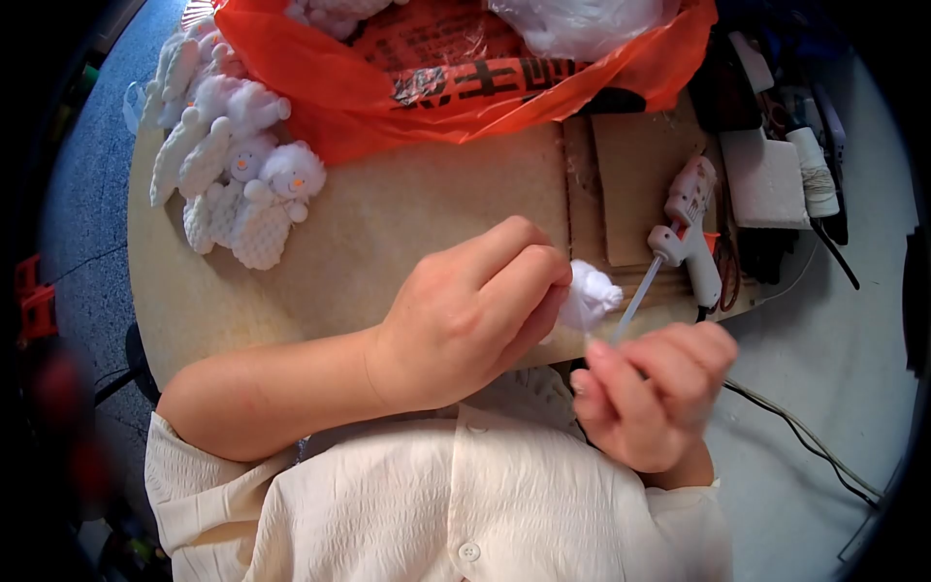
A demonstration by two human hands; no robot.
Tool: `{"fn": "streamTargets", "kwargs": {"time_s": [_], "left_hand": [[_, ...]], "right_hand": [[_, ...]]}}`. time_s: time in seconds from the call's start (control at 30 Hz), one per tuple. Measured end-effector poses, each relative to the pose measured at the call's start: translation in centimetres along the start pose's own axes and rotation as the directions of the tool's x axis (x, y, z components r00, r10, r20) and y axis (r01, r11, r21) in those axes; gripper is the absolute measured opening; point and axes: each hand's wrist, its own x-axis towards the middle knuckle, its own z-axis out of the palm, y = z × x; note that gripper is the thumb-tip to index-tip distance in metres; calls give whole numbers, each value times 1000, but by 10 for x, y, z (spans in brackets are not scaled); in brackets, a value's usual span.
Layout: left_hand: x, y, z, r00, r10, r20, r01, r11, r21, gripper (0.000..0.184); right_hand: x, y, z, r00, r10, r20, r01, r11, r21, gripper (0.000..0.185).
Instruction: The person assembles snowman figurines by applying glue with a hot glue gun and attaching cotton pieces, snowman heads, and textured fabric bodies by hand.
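Fluffy white plush piece (593, 295) at the table's near edge, pinched by the left hand (475, 310). Just right and nearer, the right hand (655, 393) is curled; blurred, so I cannot tell whether it pinches anything. Farther right lies a hot-glue gun (700, 264) with its glue stick. Knitted snowman dolls (260, 218) sit far left, beside an orange-red plastic bag (339, 112).

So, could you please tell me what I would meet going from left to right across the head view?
White snowman figures, left hand, fluffy white piece, glue gun, white block, spool of white thread.
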Motion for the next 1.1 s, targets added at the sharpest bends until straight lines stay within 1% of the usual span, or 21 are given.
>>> {"fn": "streamTargets", "kwargs": {"time_s": [0.07,0.17,0.2,0.3,0.33,0.43,0.47,0.57,0.6,0.7,0.8,1.0,1.1], "left_hand": [[-1,0,1,1000,6,15,-6,1000,1,17],[-1,2,1,1000,7,29,-7,1000,5,17],[-1,1,0,1000,5,30,-6,1000,11,17],[-3,-1,2,1000,21,6,-21,1000,15,17],[-3,-1,1,1000,20,8,-20,1000,17,17],[-3,0,0,1000,26,16,-26,999,25,17],[-3,0,-1,999,30,21,-31,999,28,17],[-3,1,-1,999,43,29,-45,998,52,17],[-3,1,-1,999,46,29,-48,997,64,17],[-3,-1,0,997,71,31,-73,995,71,17],[-3,-1,0,996,86,20,-87,994,63,18],[-3,0,3,1000,-20,21,20,999,-30,17],[-4,-1,4,999,-25,25,26,999,-41,16]], "right_hand": [[8,5,-10,998,55,24,-57,996,74,19],[18,8,-19,996,-80,-28,82,992,95,17],[20,8,-17,983,-159,-86,163,986,36,15],[18,7,-20,986,-123,-113,129,990,48,13],[17,13,-20,991,-88,-101,96,992,78,13],[13,14,-10,997,71,3,-71,993,97,15],[11,16,-2,993,122,6,-120,973,196,17],[6,20,11,959,268,96,-284,909,304,18],[4,20,13,939,316,133,-343,863,372,17],[4,17,14,924,341,172,-381,810,445,17],[5,15,20,924,356,141,-381,817,434,17],[4,14,22,946,307,100,-322,881,347,21],[4,16,23,944,319,84,-327,871,367,25]]}}
